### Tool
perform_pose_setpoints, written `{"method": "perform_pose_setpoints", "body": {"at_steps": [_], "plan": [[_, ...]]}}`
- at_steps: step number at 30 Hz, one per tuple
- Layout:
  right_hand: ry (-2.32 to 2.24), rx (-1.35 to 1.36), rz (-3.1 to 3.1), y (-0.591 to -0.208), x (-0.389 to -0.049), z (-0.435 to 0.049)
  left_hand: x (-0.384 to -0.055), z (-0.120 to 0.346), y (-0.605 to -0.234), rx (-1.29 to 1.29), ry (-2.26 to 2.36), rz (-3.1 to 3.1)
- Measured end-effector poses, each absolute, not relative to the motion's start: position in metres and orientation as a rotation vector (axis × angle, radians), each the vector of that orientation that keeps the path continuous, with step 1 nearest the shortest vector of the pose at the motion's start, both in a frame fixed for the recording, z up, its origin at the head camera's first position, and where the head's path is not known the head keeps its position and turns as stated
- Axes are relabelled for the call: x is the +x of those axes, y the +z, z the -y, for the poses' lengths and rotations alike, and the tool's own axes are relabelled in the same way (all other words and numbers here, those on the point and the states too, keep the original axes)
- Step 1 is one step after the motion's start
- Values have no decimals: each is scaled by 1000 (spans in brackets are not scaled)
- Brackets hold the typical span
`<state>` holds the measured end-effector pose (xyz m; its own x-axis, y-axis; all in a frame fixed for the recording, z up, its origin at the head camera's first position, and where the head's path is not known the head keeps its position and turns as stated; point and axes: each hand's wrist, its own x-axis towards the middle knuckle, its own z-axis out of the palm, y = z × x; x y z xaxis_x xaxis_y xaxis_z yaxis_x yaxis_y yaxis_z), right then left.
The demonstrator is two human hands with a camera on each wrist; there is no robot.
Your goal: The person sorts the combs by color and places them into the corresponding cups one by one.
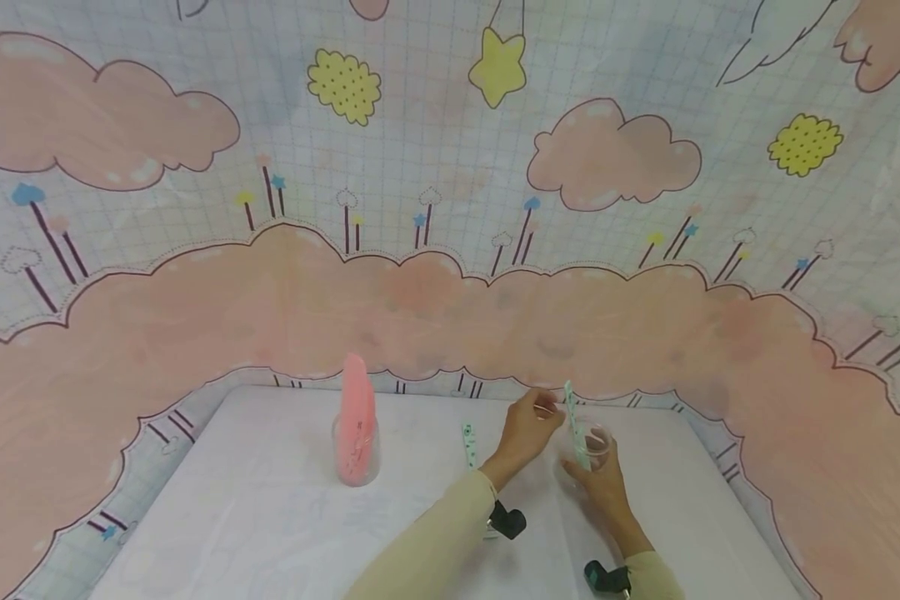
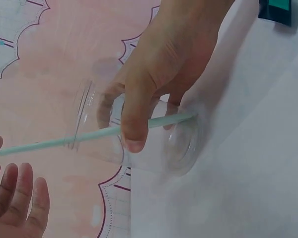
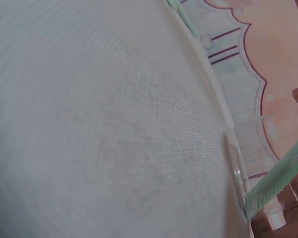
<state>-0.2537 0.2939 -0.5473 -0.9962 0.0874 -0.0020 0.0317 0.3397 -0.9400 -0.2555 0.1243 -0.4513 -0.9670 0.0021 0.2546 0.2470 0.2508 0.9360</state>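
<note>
A clear plastic jar (image 1: 598, 440) on the right of the table is gripped by my right hand (image 1: 603, 487), whose thumb and fingers lie round its side. In the left wrist view the jar (image 2: 184, 144) is seen through, with the right hand (image 2: 164, 64) across it. A flat mint-green strip with dark prints (image 1: 574, 425) leans inside, its upper end above the rim. Ridges show along the strip's edge (image 3: 280, 181) in the right wrist view. Near that upper end is my left hand (image 1: 527, 435); its fingers (image 2: 24, 191) are extended and spread from the thumb.
Another mint-green printed strip (image 1: 469, 444) lies on the white table (image 1: 270, 517), partly hidden by the left arm. A second clear jar (image 1: 375, 458) stands to the left, holding tall pink pieces (image 1: 356, 417) with dark marks. Behind hangs a cloud-printed cloth (image 1: 420, 325).
</note>
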Motion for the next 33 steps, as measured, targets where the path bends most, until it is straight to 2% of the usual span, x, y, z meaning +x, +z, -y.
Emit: {"method": "perform_pose_setpoints", "body": {"at_steps": [19,33], "plan": [[1781,-100,2564,-546,-250,-294,-234,-64,-449,-280,-1788,2296],[1811,-71,2563,-545,-250,-296,-230,-27,-472,-187,-1688,2343]]}}
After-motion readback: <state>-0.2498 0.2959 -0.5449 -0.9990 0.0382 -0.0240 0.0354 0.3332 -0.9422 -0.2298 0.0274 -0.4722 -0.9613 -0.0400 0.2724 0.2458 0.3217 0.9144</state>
